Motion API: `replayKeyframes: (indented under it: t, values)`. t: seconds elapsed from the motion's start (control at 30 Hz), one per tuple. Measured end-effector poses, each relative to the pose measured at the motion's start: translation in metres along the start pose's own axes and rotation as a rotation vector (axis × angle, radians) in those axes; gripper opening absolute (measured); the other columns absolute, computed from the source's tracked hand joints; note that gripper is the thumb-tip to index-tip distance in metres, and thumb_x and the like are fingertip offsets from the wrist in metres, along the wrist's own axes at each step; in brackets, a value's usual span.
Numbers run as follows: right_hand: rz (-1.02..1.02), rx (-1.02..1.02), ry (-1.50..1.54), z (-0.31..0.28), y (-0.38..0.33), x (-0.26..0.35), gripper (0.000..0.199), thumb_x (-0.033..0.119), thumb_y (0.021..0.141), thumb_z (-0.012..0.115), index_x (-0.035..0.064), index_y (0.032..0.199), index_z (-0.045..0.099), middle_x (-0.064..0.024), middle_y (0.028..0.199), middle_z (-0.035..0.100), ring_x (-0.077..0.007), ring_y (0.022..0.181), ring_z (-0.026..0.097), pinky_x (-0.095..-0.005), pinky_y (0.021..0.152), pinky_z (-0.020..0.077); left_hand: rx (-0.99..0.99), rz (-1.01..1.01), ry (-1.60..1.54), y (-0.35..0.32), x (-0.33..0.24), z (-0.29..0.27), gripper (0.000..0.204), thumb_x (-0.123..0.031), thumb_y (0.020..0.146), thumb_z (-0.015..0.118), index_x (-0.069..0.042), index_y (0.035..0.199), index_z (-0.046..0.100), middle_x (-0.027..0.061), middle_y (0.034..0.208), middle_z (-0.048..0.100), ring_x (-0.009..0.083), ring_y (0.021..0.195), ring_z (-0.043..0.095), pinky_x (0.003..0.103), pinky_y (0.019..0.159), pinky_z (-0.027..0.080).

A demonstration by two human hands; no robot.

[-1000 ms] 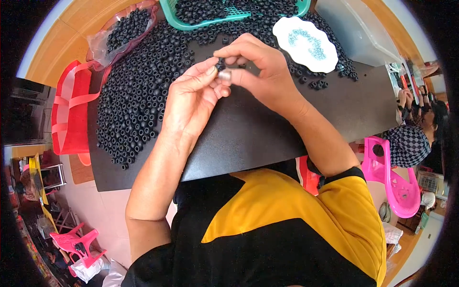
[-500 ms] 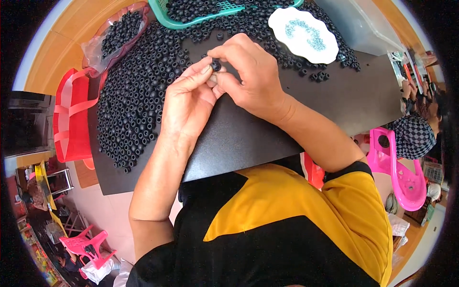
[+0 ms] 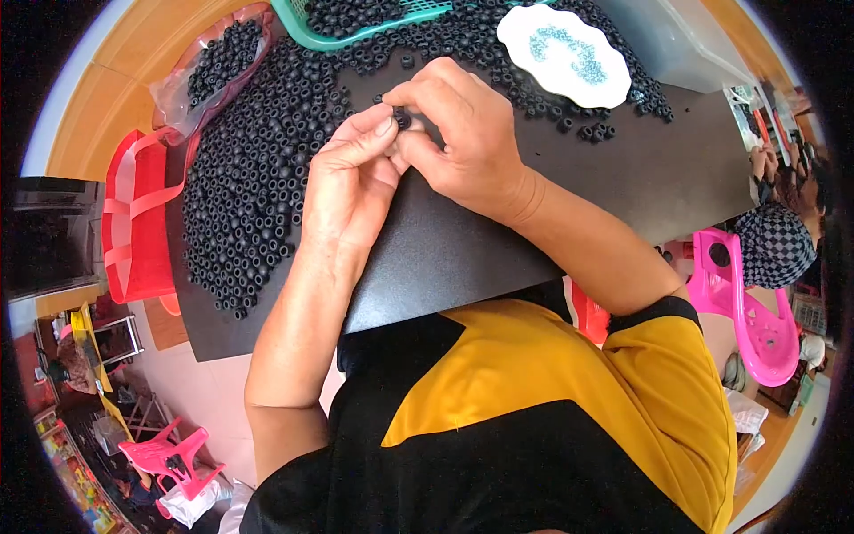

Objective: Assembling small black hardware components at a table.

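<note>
Between the fingertips of both hands sits a small black ring-shaped piece (image 3: 402, 119) with a hole through it. My left hand (image 3: 351, 169) pinches it between thumb and fingers, palm turned up. From the right, my right hand (image 3: 463, 133) closes in on the same piece, its thumb and index finger at its edges; whether those fingertips hold something tiny is hidden. Many identical black pieces (image 3: 240, 205) lie heaped on the dark table (image 3: 445, 249), left of and beyond my hands. A white scalloped plate (image 3: 525, 71) with tiny pale blue bits (image 3: 569, 55) stands beyond my right hand.
A green basket (image 3: 307, 37) of black pieces stands at the far edge, with a filled plastic bag (image 3: 191, 89) to its left. A red bag (image 3: 142, 222) hangs by the table's left side. Pink chairs (image 3: 756, 329) stand around; another person's checkered sleeve (image 3: 774, 245) shows at right.
My hands stay together around the black piece, with only slight finger movement. The whole view has shifted a little.
</note>
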State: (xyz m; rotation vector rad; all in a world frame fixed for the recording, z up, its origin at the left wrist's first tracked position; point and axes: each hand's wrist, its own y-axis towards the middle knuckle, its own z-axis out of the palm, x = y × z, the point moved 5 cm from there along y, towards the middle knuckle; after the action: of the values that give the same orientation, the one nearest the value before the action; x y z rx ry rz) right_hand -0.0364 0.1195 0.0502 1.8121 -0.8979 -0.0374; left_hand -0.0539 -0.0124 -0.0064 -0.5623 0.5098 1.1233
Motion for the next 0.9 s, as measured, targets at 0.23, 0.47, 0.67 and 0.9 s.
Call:
replayKeyframes:
  t: [0.23,0.47,0.67,0.9]
  values:
    - [-0.055,-0.011,-0.034,-0.008,0.004,-0.006,0.032,-0.001,0.064,0.068,0.0051,0.096,0.065,-0.0084,0.084,0.060,-0.0232,0.070,0.061,-0.0311,0.061,0.0493,0.113,-0.059,-0.100,0.001,-0.001,0.011,0.023,-0.009,0.095,0.056,0.005,0.113,0.060,0.0145,0.102,0.065,0.0247,0.093,0.064,0.041,0.091,0.051]
    - [-0.073,0.006,-0.038,-0.005,0.004,-0.003,0.032,0.000,0.065,0.070,0.0052,0.096,0.064,-0.0087,0.085,0.060,-0.0235,0.071,0.062,-0.0313,0.062,0.0499,0.200,-0.127,-0.085,0.005,0.001,0.002,0.021,-0.008,0.094,0.058,0.006,0.109,0.062,0.0130,0.098,0.066,0.0229,0.093,0.064,0.040,0.090,0.052]
    - [-0.040,-0.007,-0.041,-0.004,0.002,-0.002,0.031,0.000,0.064,0.069,0.0052,0.094,0.064,-0.0081,0.084,0.059,-0.0237,0.070,0.061,-0.0327,0.062,0.0491,0.132,-0.084,-0.050,0.003,0.002,0.002,0.019,-0.004,0.093,0.059,0.008,0.108,0.061,0.0118,0.099,0.065,0.0217,0.092,0.064,0.039,0.089,0.052]
    - [-0.070,0.001,-0.118,-0.004,0.001,0.001,0.027,0.002,0.066,0.069,0.0047,0.092,0.063,-0.0085,0.081,0.057,-0.0266,0.072,0.059,-0.0351,0.065,0.0484,0.119,-0.072,0.000,0.001,0.006,0.003,0.019,-0.006,0.094,0.059,0.008,0.107,0.060,0.0133,0.096,0.065,0.0230,0.090,0.065,0.039,0.086,0.053]
